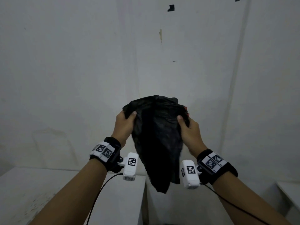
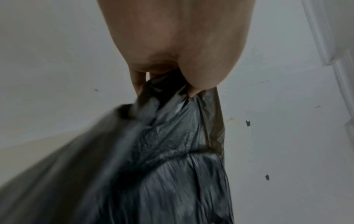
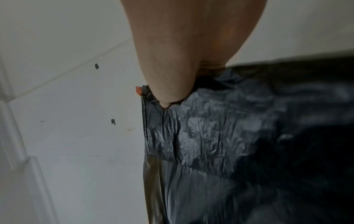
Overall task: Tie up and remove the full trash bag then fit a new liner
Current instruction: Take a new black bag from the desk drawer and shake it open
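Note:
A black plastic trash liner [image 1: 158, 140] hangs limp in the air in front of a pale wall, held up by both hands. My left hand [image 1: 125, 123] pinches its upper left edge with thumb over the plastic; my right hand [image 1: 186, 125] pinches the upper right edge the same way. The left wrist view shows fingers clamped on bunched black film [image 2: 172, 136]. In the right wrist view the thumb presses the liner's [image 3: 220, 136] side seam, and a small orange-red bit [image 3: 138, 90] shows at the top edge. No bin is in view.
A white block or counter [image 1: 48, 189] stands low at left, and another white ledge [image 1: 289, 192] at lower right, with a gap between them below the liner. The wall [image 1: 81, 62] behind carries a few bits of black tape [image 1: 171, 8].

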